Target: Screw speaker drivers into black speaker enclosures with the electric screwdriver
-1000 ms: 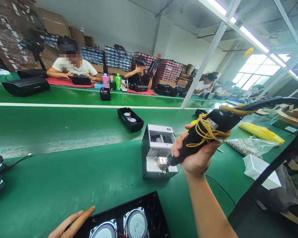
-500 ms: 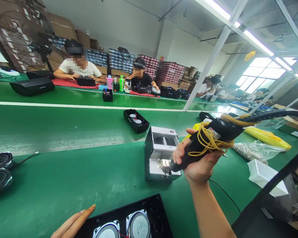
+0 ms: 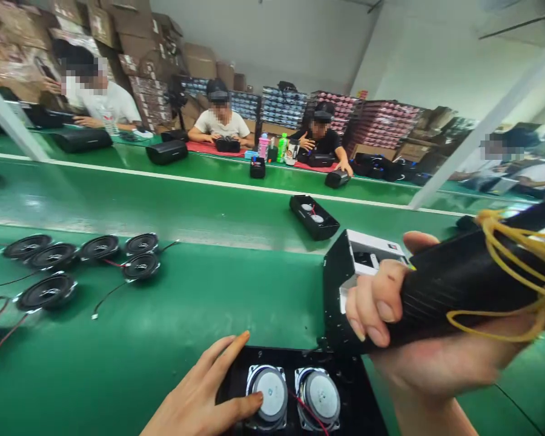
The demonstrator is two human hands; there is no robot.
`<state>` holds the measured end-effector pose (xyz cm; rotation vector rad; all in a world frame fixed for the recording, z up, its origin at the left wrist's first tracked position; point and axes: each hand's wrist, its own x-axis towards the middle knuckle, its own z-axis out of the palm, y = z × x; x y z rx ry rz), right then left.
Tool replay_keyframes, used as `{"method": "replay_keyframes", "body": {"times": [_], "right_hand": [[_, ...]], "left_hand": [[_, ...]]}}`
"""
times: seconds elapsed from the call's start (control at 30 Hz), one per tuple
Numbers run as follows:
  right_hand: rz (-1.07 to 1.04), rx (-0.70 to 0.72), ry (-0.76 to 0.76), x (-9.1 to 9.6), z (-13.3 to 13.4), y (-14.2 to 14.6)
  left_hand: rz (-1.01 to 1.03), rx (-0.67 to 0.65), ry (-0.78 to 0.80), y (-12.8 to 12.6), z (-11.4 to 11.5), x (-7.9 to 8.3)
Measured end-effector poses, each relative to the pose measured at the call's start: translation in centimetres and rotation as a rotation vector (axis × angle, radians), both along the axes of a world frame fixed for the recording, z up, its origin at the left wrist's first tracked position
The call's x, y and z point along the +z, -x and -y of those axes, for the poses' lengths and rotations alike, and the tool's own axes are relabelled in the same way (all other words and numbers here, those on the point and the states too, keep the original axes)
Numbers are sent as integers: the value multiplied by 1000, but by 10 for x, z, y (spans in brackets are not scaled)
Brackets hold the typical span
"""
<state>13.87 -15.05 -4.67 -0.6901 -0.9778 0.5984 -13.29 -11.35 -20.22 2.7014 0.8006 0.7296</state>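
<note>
My right hand (image 3: 418, 339) grips a black electric screwdriver (image 3: 454, 284) wound with yellow rubber bands, its tip down at the upper right corner of a black speaker housing (image 3: 358, 406). The housing holds two silver speaker drivers (image 3: 295, 396) side by side. My left hand (image 3: 204, 393) lies on the housing's left end with fingers stretched out and the thumb on the left driver. A white screw feeder box (image 3: 367, 251) stands right behind the screwdriver.
Several loose black speaker drivers with wires (image 3: 95, 254) lie on the green belt at the left. Another black housing (image 3: 314, 217) sits on the belt farther back. Across the line, several people work at black speakers, with bottles (image 3: 281, 147) and stacked cartons behind them.
The view has swung left and down. My right hand carried the screwdriver from the feeder box down to the housing. My left hand slid farther onto the housing.
</note>
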Motion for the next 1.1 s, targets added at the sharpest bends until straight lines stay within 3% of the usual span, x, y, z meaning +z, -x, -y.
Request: {"method": "replay_keyframes", "body": {"times": [0.17,0.33,0.57,0.77,1.1], "right_hand": [[-98,243,63,-19,-32,53],[-19,403,140,-49,-42,67],[12,383,214,-68,-44,69],[-14,398,248,-71,-44,71],[1,447,177,-69,-45,72]], "left_hand": [[-1,-84,-24,7,5,-7],[3,-113,62,8,9,-8],[-5,-127,131,4,11,-7],[12,-155,161,5,9,-6],[32,-158,195,3,9,1]]}}
